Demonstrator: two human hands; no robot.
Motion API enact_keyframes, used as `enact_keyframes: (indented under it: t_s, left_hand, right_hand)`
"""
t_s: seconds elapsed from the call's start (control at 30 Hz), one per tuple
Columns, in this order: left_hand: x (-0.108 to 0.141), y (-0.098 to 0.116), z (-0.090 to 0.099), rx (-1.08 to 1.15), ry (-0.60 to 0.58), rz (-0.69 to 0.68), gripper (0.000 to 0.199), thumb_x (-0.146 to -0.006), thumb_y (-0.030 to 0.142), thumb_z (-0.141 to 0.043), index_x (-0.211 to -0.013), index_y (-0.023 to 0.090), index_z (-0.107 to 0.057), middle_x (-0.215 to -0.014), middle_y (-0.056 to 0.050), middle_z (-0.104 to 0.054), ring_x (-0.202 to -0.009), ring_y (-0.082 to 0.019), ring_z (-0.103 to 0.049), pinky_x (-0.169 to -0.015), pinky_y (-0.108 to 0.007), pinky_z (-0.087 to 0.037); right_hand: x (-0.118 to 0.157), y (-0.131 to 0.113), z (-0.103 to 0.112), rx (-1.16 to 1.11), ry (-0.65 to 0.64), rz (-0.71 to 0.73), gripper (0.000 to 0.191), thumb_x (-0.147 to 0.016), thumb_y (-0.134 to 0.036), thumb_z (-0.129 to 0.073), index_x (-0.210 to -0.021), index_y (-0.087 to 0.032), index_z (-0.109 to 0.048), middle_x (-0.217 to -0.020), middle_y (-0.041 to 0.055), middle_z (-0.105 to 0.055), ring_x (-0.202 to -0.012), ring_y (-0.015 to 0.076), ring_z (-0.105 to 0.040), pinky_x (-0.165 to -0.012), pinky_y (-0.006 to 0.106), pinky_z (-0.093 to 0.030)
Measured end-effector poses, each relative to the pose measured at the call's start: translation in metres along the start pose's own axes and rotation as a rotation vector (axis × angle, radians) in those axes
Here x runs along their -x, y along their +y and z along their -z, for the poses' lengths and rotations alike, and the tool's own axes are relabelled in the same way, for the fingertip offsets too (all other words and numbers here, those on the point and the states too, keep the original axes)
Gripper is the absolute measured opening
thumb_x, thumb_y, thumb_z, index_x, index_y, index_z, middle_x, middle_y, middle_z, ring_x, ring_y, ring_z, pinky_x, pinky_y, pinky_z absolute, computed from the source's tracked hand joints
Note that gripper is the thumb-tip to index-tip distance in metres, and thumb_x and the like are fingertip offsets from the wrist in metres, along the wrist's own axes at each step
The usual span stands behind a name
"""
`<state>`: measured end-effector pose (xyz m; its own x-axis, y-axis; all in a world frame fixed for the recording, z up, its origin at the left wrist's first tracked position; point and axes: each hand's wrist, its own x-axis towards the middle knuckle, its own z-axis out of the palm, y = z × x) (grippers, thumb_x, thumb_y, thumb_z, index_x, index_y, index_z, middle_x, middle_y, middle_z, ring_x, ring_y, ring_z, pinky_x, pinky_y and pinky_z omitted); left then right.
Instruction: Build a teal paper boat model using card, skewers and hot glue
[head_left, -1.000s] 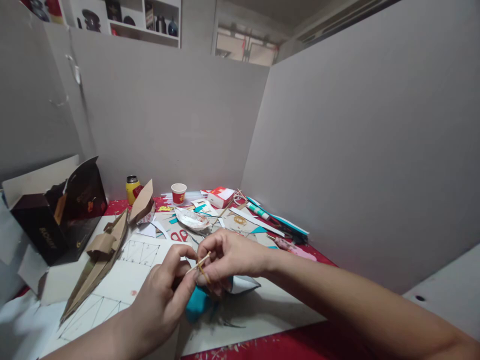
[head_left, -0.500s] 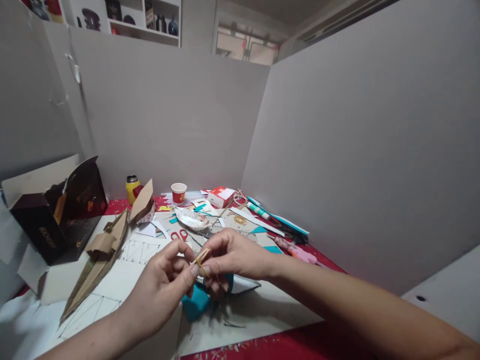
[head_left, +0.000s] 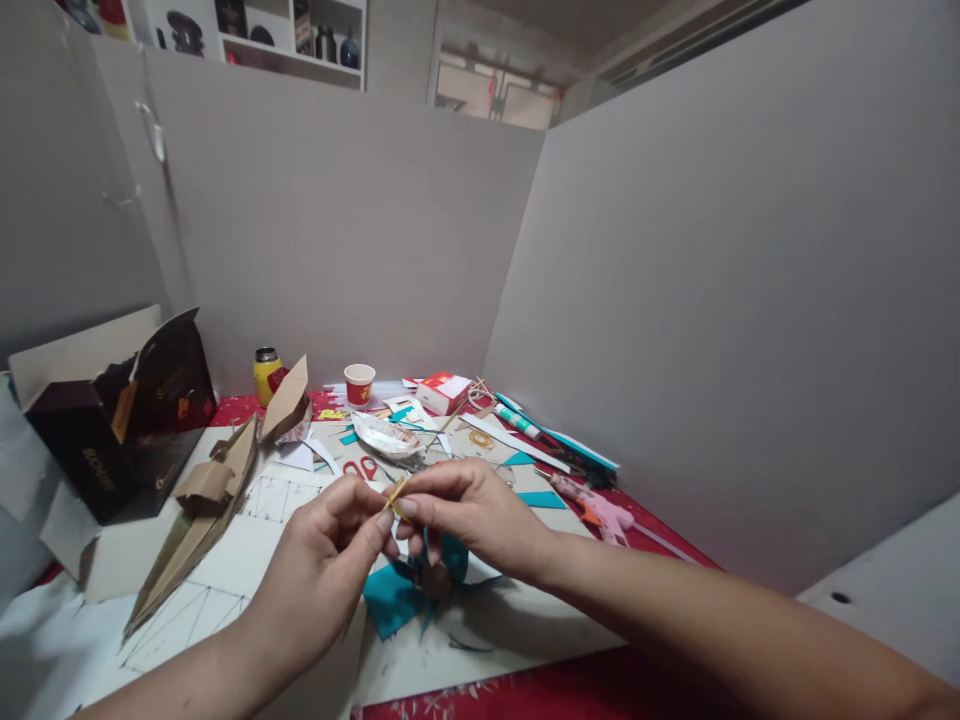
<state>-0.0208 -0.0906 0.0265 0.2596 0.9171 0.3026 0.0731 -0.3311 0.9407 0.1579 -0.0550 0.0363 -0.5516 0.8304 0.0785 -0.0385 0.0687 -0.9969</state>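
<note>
Between the fingertips of both hands is a small piece of thin wooden sticks [head_left: 395,496], with what looks like a yellowish band around it. My left hand [head_left: 322,560] pinches its lower left side, thumb against forefinger. From the right, my right hand [head_left: 472,515] grips the same piece with thumb and forefinger. Beneath the hands lie teal pieces [head_left: 391,600] and a dark, partly hidden object. Red-handled scissors [head_left: 360,468] rest just beyond the fingers, near a crumpled silvery boat-shaped piece [head_left: 386,436].
A black box [head_left: 112,430] and a brown cardboard boat [head_left: 199,510] stand at left. Farther back are a yellow bottle [head_left: 267,376] and a paper cup [head_left: 359,385]. A pink glue gun [head_left: 592,505] lies at right. Grey panels enclose the table.
The sticks have turned and are pinched closer together, and less of them shows. My right hand has shifted slightly; more of the teal piece and glue gun shows.
</note>
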Motion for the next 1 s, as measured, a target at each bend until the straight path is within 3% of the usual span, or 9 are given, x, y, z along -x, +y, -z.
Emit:
enact_keyframes:
  t_s: [0.13,0.3,0.47,0.67,0.9,1.0]
  left_hand:
    - [-0.002,0.003,0.000,0.037,0.002,0.073,0.017,-0.085,0.032,-0.063,-0.074,0.018,-0.063,-0.064,0.001,-0.063,-0.047,-0.007,-0.042,-0.043,-0.019,-0.032]
    - [-0.006,0.005,0.001,0.174,-0.040,0.247,0.023,-0.075,0.032,-0.072,-0.067,0.016,-0.058,-0.052,0.004,-0.056,-0.041,-0.005,-0.038,-0.039,-0.016,-0.027]
    - [-0.006,0.003,-0.002,0.200,-0.019,0.295,0.026,-0.071,0.029,-0.076,-0.064,0.017,-0.054,-0.045,0.008,-0.048,-0.038,-0.004,-0.033,-0.037,-0.015,-0.024]
    - [-0.006,0.001,0.000,0.204,-0.030,0.332,0.021,-0.074,0.023,-0.070,-0.077,0.019,-0.049,-0.059,0.005,-0.062,-0.040,-0.003,-0.038,-0.037,-0.012,-0.027]
    - [-0.007,-0.001,0.002,0.228,-0.157,0.322,0.024,-0.078,0.026,-0.067,-0.089,0.020,-0.046,-0.064,0.003,-0.067,-0.041,-0.006,-0.050,-0.037,-0.013,-0.034]
    - [-0.004,-0.006,-0.003,0.277,-0.153,0.336,0.028,-0.076,0.026,-0.068,-0.090,0.021,-0.044,-0.068,0.003,-0.068,-0.041,-0.006,-0.052,-0.037,-0.014,-0.037]
  right_hand:
    - [0.001,0.002,-0.001,0.013,0.025,0.031,0.025,-0.077,-0.040,-0.072,-0.087,-0.017,-0.076,-0.065,0.0003,-0.066,-0.054,0.0089,-0.058,-0.048,0.019,-0.048]
    - [0.002,0.004,0.001,0.041,-0.015,0.032,0.025,-0.077,-0.040,-0.072,-0.075,-0.015,-0.072,-0.065,-0.0001,-0.066,-0.051,0.0076,-0.057,-0.048,0.018,-0.046]
    - [0.000,0.007,-0.001,-0.028,-0.009,-0.025,0.027,-0.073,-0.040,-0.076,-0.075,-0.014,-0.067,-0.061,-0.0014,-0.066,-0.046,0.0069,-0.056,-0.044,0.017,-0.045]
    - [-0.004,0.007,-0.001,-0.095,0.026,-0.071,0.027,-0.067,-0.036,-0.080,-0.073,-0.016,-0.062,-0.061,-0.0011,-0.069,-0.045,0.0069,-0.058,-0.043,0.016,-0.046]
    - [-0.008,0.008,0.007,-0.039,-0.059,-0.193,0.023,-0.069,-0.033,-0.076,-0.073,-0.014,-0.064,-0.062,0.0008,-0.069,-0.045,0.0064,-0.058,-0.042,0.015,-0.048]
    - [-0.008,0.011,0.010,-0.034,-0.109,-0.237,0.021,-0.071,-0.032,-0.074,-0.074,-0.014,-0.064,-0.061,0.0008,-0.069,-0.042,0.0058,-0.055,-0.038,0.014,-0.045]
